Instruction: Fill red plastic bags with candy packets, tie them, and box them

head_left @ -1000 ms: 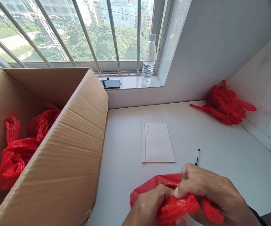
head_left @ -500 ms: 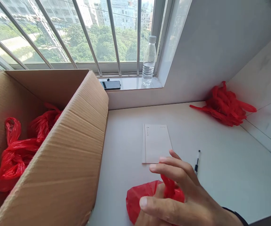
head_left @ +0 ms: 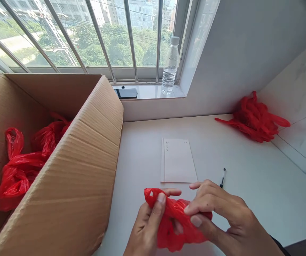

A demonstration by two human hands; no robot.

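A thin red plastic bag (head_left: 179, 240) is stretched between my two hands, low in the view above the white table. My left hand (head_left: 149, 224) pinches one end of it, thumb on top, with a looped bit of the plastic sticking up past the thumb. On the other side my right hand (head_left: 222, 213) grips the bag between thumb and index finger, its remaining fingers loosely bent. Part of the left fingers lies behind the red plastic. Just beyond the hands a white booklet (head_left: 181, 160) lies flat, and a pen (head_left: 222, 179) rests close to the right knuckles.
A tall open cardboard box (head_left: 89, 170) on the left holds crumpled red bags (head_left: 20, 177). Another heap of red bags (head_left: 256, 119) sits against the wall at right. On the windowsill are a phone (head_left: 126, 93) and a water bottle (head_left: 169, 67).
My left hand has come up into clearer view, pinching the bag. My right hand, spread over the bag before, has moved right and closed on it. The view has shifted slightly.
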